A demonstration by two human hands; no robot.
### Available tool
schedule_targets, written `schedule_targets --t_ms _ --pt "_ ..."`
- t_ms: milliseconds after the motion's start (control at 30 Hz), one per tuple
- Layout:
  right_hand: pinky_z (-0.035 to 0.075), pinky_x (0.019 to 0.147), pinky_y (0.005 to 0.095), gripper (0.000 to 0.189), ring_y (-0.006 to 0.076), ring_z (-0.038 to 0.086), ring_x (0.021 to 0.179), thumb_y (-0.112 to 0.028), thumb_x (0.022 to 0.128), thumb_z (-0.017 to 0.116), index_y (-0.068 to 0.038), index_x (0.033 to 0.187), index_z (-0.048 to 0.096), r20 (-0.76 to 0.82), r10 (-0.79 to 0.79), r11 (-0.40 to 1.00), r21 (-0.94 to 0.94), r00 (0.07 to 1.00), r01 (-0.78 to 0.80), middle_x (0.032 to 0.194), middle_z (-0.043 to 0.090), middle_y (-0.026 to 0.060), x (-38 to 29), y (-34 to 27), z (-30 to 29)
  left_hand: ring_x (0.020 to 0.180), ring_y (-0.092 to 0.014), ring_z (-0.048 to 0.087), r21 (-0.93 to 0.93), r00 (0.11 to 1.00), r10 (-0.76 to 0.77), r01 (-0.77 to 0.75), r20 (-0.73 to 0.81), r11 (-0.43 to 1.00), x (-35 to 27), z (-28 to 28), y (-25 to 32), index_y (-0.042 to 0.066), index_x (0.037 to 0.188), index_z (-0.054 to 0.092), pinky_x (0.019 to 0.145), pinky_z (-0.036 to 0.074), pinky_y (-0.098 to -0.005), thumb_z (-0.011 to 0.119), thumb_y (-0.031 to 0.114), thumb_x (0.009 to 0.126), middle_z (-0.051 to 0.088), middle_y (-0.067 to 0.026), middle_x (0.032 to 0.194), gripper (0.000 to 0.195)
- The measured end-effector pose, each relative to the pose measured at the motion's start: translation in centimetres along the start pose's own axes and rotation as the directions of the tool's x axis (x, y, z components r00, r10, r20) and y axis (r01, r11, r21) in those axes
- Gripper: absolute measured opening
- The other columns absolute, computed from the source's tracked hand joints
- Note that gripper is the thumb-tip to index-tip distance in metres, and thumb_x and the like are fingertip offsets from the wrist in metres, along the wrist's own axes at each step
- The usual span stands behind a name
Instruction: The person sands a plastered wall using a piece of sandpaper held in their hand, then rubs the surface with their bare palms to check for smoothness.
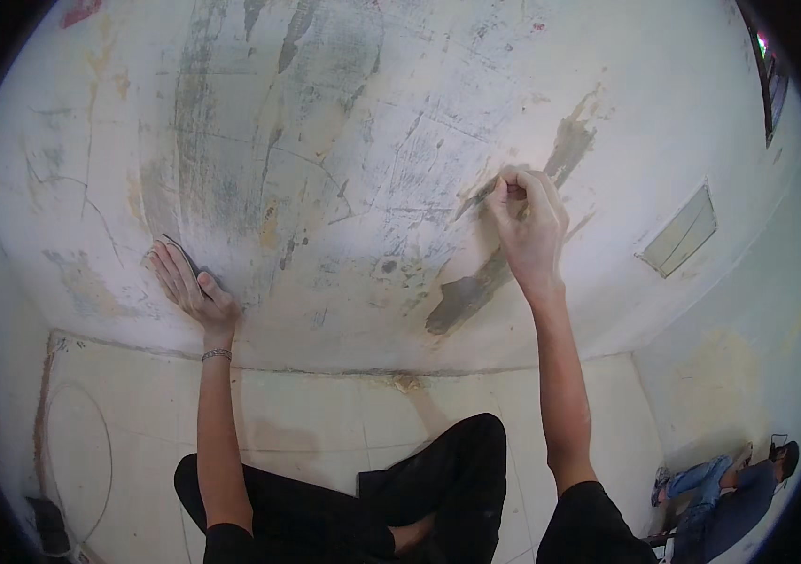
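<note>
Before me rises a white-painted wall (pixel 344 282), patchy with grey smears, cracks and worn paint. My left hand (pixel 192 285) lies flat on its lower left part, over a thin pad with a dark edge (pixel 180 250), which looks like folded sandpaper. Higher up, on the right, my right hand (pixel 530 215) is raised at the wall, thumb and forefinger pinched together. Its fingertips meet the end of a narrow bare streak (pixel 474 201); whether something small is between them is hidden. Behind that wrist a broad grey-brown bare strip (pixel 471 299) runs diagonally.
My crossed legs (pixel 442 479) in black trousers rest on a pale tiled floor (pixel 309 416). A thin cable (pixel 111 458) loops at left near a dark object (pixel 48 525). Right of my hand is a rectangular wall recess or plate (pixel 678 229). Another person (pixel 731 500) sits at lower right.
</note>
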State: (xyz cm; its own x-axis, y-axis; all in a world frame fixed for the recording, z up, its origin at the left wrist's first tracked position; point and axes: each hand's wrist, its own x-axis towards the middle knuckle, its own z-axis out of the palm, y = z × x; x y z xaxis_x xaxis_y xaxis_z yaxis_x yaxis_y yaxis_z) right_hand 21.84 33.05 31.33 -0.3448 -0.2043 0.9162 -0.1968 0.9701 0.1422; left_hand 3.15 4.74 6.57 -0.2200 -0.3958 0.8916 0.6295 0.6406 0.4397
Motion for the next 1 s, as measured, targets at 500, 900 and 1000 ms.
schedule_targets --t_ms 500,900,1000 --pt "0.051 0.065 0.0256 0.012 0.0124 0.062 0.073 0.004 0.081 0.068 0.001 0.092 0.064 -0.113 0.175 0.976 0.152 0.978 -0.157 0.086 0.066 0.0072 -0.4 0.9 0.3 0.142 -0.043 0.027 0.016 1.000 0.000 0.000 0.006 1.000 -0.1 0.0 0.2 -0.010 0.142 0.039 0.117 0.020 -0.0509 0.028 0.029 0.103 0.036 -0.0245 0.150 0.056" --pt "0.048 0.067 0.0221 0.007 0.0073 0.058 0.071 -0.001 0.085 0.072 0.001 0.086 0.065 -0.013 0.322 0.906 0.292 0.947 -0.305 0.081 0.064 0.0021 -2.4 1.2 -0.7 0.142 -0.043 0.029 0.019 1.000 -0.009 0.009 -0.004 1.000 -0.1 0.1 0.0 -0.010 0.141 0.041 0.116 0.022 -0.0508 0.029 0.030 0.103 0.037 -0.0248 0.150 0.056" --pt "0.048 0.068 0.0220 0.007 0.0076 0.056 0.070 -0.001 0.085 0.072 0.001 0.087 0.066 -0.012 0.377 0.879 0.320 0.926 -0.353 0.079 0.062 0.0005 -2.0 0.9 -0.9 0.141 -0.043 0.029 0.016 1.000 0.021 -0.021 -0.020 1.000 -0.1 0.1 -0.1 -0.009 0.141 0.041 0.116 0.022 -0.0507 0.029 0.030 0.104 0.038 -0.0247 0.149 0.056"
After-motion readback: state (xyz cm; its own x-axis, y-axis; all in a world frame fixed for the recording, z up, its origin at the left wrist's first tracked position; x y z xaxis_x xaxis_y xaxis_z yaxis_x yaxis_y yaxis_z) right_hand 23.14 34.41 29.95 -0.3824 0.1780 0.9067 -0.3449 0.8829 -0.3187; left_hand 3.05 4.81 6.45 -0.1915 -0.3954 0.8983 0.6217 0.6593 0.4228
